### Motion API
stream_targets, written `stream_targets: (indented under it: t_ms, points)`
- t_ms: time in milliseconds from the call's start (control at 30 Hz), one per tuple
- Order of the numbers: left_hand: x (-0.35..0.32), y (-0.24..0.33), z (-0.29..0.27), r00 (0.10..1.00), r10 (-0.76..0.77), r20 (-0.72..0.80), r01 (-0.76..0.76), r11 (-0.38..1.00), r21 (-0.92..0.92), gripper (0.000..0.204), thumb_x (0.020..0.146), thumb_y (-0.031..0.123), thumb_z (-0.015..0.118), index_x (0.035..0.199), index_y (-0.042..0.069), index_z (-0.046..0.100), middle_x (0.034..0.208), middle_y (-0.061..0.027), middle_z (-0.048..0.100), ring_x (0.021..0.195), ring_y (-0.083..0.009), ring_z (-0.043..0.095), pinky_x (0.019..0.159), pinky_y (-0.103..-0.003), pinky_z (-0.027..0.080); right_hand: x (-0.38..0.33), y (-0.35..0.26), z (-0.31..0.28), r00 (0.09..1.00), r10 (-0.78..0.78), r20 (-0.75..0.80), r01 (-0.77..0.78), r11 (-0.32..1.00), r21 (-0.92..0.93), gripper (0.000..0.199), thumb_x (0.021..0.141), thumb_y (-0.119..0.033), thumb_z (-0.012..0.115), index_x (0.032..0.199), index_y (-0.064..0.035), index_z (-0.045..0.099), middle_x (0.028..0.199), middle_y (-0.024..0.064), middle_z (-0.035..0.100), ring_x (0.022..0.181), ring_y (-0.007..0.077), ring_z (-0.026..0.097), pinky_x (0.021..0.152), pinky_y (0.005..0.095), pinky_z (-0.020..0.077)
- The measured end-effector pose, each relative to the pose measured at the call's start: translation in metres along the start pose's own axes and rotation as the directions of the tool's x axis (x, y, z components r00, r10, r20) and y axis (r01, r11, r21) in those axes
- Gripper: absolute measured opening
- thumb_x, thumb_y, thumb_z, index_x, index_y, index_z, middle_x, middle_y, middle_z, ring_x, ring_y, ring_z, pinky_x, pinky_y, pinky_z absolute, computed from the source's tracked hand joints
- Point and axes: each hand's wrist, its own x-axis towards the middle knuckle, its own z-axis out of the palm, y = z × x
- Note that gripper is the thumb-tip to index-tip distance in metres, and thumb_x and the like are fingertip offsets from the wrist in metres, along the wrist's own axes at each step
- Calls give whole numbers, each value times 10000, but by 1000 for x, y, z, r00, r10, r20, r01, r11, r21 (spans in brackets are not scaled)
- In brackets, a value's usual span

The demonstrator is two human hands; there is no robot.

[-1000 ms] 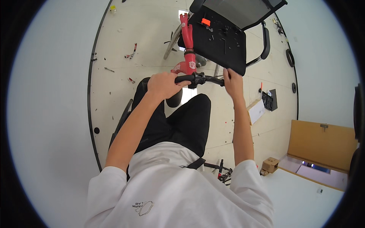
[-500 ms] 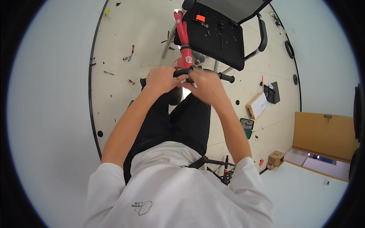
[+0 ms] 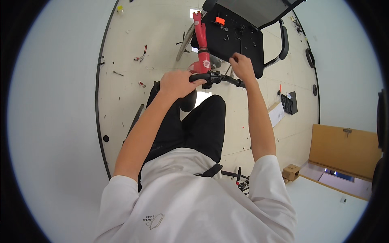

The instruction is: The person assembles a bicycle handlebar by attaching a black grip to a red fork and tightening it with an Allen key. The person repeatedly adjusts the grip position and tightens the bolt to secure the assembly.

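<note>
Right hand point(image 3: 242, 67): moves most. One second ago it is out by the right side of the handlebar point(image 3: 232, 81); half a second ago, blurred, across the middle beside the left hand point(image 3: 175, 85). Now up and away to the right, in front of the chair seat point(image 3: 221, 46), covering the lower end of the L-shaped key point(image 3: 240, 43) there. A thin rod point(image 3: 227, 71) now shows slanting from its fingers down to the stem clamp point(image 3: 214, 77); not made out half a second ago. Clamp uncovered again. Right grip, in plain sight half a second ago, now mostly behind the wrist. Green case on floor now out of sight near right forearm point(image 3: 259, 109).
</note>
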Motion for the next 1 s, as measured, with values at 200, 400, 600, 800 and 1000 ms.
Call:
stream_targets:
  t_ms: [200, 400, 600, 800, 1000]
  points:
    - [11, -2, 5, 1000, 12, 27, -13, 998, 67, 790, 854, 803, 509, 1117, 98, 748, 797, -106, 734, 783, -316, 731, 686, -433, 579, -96, 15, -22, 978, 4, -211, -26, 995, -100, 290, 985, -245, 586, 833, 0, 617, 751, 237, 637, 706, 432, 628, 620, 482, 482]
    - [12, -2, 1, 1000, -10, 10, 9, 998, 55, 793, 854, 805, 507, 1073, 85, 755, 804, -128, 731, 798, -331, 732, 690, -446, 580, -180, -64, -17, 973, -47, -228, 55, 998, 28, 165, 963, -127, 642, 842, -19, 613, 731, 168, 644, 664, 373, 645, 562, 425, 490]
    - [16, -1, -1, 999, 41, 13, -42, 994, 100, 745, 864, 777, 526, 1041, 91, 757, 810, -138, 731, 817, -338, 731, 701, -452, 582, -114, -111, -23, 876, -479, 55, 480, 877, -5, 215, 904, -232, 720, 842, -54, 617, 723, 120, 617, 628, 349, 628, 563, 437, 496]
    - [9, -4, 5, 997, 43, -62, -43, 999, -9, 732, 866, 765, 538, 865, 68, 759, 789, -132, 726, 783, -354, 709, 697, -455, 563, 7, -126, 12, 848, -464, 255, 506, 853, -130, 208, 837, -217, 727, 918, -31, 680, 771, 157, 694, 729, 356, 685, 665, 436, 537]
    - [-1, -1, 2, 999, -1, 42, 1, 1000, 0, 739, 865, 777, 519, 962, 91, 777, 896, -149, 742, 877, -344, 725, 806, -444, 575, 28, -49, 4, 977, -164, 138, 162, 986, 28, 210, 814, -194, 692, 919, -14, 723, 820, 207, 704, 782, 388, 699, 752, 417, 565]
